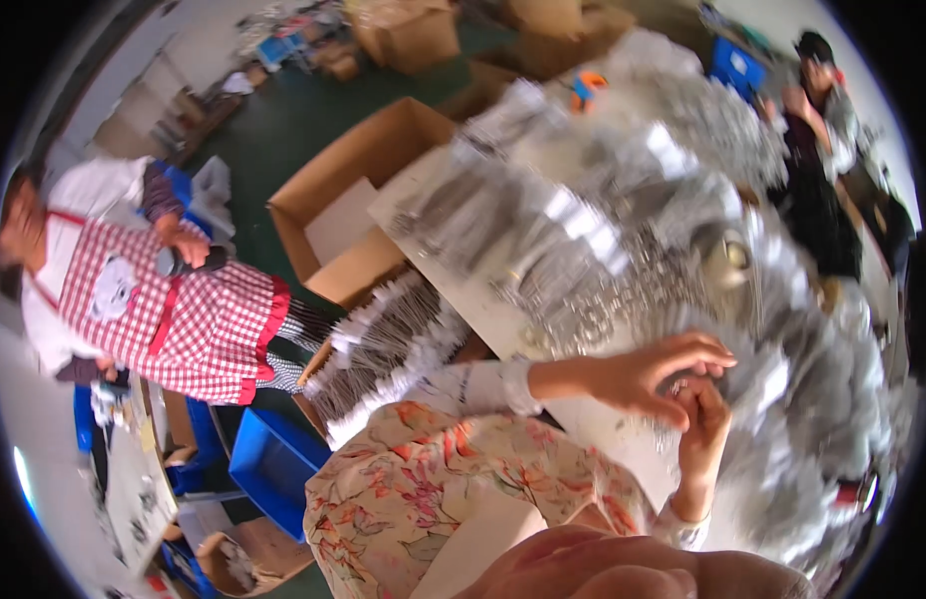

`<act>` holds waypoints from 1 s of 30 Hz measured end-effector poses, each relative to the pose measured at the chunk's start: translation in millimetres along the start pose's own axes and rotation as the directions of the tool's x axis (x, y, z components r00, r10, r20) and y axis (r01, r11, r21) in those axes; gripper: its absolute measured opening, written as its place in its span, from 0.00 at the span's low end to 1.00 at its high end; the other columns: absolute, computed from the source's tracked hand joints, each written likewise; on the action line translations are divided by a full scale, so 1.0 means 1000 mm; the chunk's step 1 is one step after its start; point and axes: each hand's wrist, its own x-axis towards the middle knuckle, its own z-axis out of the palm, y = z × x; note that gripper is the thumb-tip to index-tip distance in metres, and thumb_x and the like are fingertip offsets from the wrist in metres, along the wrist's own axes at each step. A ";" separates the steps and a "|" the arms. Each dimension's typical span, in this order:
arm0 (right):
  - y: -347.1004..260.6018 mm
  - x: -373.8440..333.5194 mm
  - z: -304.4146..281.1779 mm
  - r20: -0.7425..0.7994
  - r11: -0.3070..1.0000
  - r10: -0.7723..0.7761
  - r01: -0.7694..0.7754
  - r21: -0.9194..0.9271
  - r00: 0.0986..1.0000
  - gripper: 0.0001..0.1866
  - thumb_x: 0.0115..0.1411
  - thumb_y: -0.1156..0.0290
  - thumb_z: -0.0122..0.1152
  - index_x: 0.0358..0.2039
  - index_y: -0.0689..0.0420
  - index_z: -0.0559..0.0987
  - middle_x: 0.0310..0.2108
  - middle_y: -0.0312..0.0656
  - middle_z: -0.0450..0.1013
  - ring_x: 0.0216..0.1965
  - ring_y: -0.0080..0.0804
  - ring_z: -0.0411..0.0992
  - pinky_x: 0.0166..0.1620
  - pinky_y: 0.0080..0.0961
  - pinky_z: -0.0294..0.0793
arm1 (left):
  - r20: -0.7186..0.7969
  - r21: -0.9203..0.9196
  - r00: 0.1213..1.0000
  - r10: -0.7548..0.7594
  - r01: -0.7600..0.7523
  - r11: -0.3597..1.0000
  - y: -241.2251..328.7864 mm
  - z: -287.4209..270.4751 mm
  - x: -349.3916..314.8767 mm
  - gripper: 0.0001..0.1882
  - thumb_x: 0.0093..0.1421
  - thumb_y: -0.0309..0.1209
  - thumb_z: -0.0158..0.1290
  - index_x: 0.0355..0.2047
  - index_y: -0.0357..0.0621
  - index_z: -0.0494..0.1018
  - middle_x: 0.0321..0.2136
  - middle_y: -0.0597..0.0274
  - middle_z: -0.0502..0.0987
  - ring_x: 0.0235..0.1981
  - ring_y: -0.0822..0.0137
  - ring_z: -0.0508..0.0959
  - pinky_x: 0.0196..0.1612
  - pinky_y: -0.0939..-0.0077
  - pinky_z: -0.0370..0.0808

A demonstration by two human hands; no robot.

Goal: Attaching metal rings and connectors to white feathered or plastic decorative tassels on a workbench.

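The left hand (633, 384) and right hand (704, 424) come together at the fingers above the pale surface (598, 427); whether anything is pinched between them cannot be told. Blurred bundles (583, 215) of thin, wire-like pieces, apparently in clear wrap, lie beyond and to the right. The step appears to be close finger work; any next move calls for a light touch beside the crowded bundles.

This looks like a factory workshop: a broad pale worktable (471, 290) is heaped with blurred, translucent whitish bundles (583, 225). To its left are an open brown cardboard box (355, 277), a blue rectangular plastic bin (283, 469) and a person in a red-and-white checked apron (204, 324).
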 end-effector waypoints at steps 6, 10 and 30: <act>0.008 -0.014 -0.019 0.441 0.835 0.304 -0.459 0.304 0.845 0.08 0.60 0.71 0.52 0.31 0.62 0.74 0.21 0.33 0.69 0.21 0.14 0.63 0.22 0.13 0.61 | 0.011 0.370 0.973 0.230 -0.217 0.903 0.010 0.002 -0.018 0.11 0.44 0.26 0.62 0.28 0.43 0.72 0.28 0.62 0.72 0.29 0.63 0.73 0.30 0.73 0.70; 0.025 -0.026 -0.025 0.628 0.705 0.331 -0.627 0.330 0.704 0.08 0.58 0.69 0.55 0.31 0.62 0.75 0.20 0.36 0.71 0.23 0.15 0.68 0.23 0.13 0.63 | 0.033 0.327 0.967 0.255 -0.251 0.911 0.000 0.021 -0.030 0.14 0.42 0.28 0.63 0.28 0.41 0.72 0.26 0.61 0.73 0.27 0.62 0.74 0.28 0.71 0.73; 0.043 0.004 0.012 -0.086 0.987 0.151 -0.146 0.061 0.985 0.06 0.54 0.73 0.58 0.32 0.61 0.77 0.28 0.40 0.71 0.23 0.22 0.68 0.26 0.19 0.66 | -0.244 -0.365 0.705 -0.666 0.569 0.737 -0.045 -0.035 -0.047 0.11 0.58 0.35 0.51 0.31 0.39 0.68 0.26 0.67 0.71 0.29 0.75 0.70 0.34 0.80 0.69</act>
